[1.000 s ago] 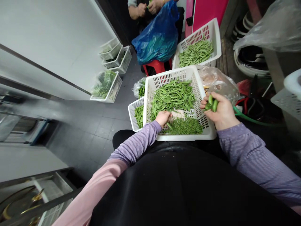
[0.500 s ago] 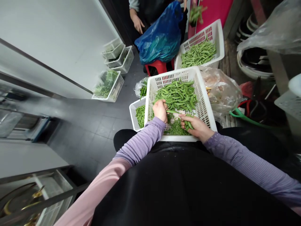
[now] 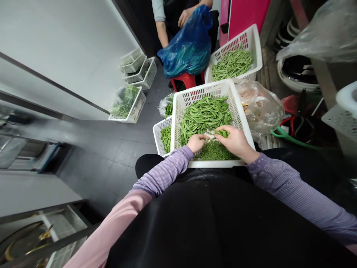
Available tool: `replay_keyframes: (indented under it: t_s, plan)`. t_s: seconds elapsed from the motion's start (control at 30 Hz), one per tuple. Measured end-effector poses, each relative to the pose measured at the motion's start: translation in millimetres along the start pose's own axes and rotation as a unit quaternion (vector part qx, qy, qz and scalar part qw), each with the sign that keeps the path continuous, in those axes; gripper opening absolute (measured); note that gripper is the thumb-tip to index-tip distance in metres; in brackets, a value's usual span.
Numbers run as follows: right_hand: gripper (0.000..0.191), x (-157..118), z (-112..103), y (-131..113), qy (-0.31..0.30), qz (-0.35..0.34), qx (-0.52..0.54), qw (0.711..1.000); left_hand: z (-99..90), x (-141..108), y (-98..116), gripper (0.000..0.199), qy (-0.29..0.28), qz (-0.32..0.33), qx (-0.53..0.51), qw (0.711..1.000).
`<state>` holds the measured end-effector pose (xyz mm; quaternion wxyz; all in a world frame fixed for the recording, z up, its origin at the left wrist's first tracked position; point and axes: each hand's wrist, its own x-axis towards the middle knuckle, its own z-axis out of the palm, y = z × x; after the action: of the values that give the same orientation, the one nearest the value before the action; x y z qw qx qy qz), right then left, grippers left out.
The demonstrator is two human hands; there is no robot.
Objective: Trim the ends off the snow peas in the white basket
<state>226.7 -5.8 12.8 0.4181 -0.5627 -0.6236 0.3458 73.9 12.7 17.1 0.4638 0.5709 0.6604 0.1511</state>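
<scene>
A white slatted basket point(image 3: 242, 121) stands against my lap. Flat green pea pods point(image 3: 205, 113) are heaped in its far part, and a pile of small green trimmings point(image 3: 216, 152) lies in the near part. My right hand point(image 3: 235, 142) is closed around a few pea pods, some showing between thumb and fingers. My left hand point(image 3: 196, 143) is closed in a pinch, fingertips just left of the right hand's, over the trimmings. Whatever those left fingertips hold is too small to make out.
Behind stands a basket point(image 3: 258, 56) of green beans, beside a blue plastic bag point(image 3: 186, 48) on a red stool point(image 3: 186, 79). A co-worker's hands point(image 3: 185, 16) are by the bag. A smaller basket point(image 3: 156, 136) is at left; a clear bag point(image 3: 262, 106) and green-handled scissors point(image 3: 292, 141) are at right.
My left hand has moved down and right, toward the trimmings. My right hand has turned over and risen slightly, still with pods. The co-worker's hands have shifted; leafy greens at the top right are gone from view.
</scene>
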Motion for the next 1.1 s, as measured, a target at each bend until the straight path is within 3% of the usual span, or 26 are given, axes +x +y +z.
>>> replay_keyframes:
  t_s: [0.13,0.27,0.37,0.47,0.53,0.67,0.8,0.87,0.97,1.1]
  plan:
    - [0.014,2,-1,8,-0.051,-0.107,-0.123,0.985,-11.2,-11,7,0.019,-0.018,0.130,0.083,0.988]
    - [0.019,0,3,12,-0.128,-0.177,-0.165,0.962,-17.9,-20,19,0.022,-0.080,0.131,0.081,0.985]
    - [0.018,-2,3,9,-0.137,-0.186,-0.143,0.962,-21.0,-22,23,0.019,-0.128,0.091,0.028,0.987]
    - [0.014,-2,0,4,-0.113,-0.151,-0.081,0.979,-19.8,-22,22,0.017,-0.159,0.075,-0.063,0.982]
    - [0.013,-1,-2,1,-0.089,-0.087,-0.037,0.992,-16.0,-20,17,0.018,-0.139,0.094,-0.087,0.982]
    - [0.021,3,-6,1,-0.022,0.056,0.054,0.997,-7.4,-6,-6,0.021,-0.100,0.090,0.075,0.988]
    - [0.023,8,-5,9,-0.013,0.115,0.122,0.986,-8.8,7,-29,0.020,-0.089,0.049,0.205,0.974]
    - [0.024,10,-5,12,-0.017,0.121,0.158,0.980,-12.7,8,-28,0.025,-0.064,0.083,0.208,0.972]
    - [0.023,12,-4,12,-0.018,0.123,0.184,0.975,-18.1,3,-13,0.056,-0.056,0.184,0.189,0.963]
    - [0.020,11,-6,9,-0.057,0.097,0.175,0.978,-22.3,-4,12,0.025,-0.123,0.253,0.271,0.921]
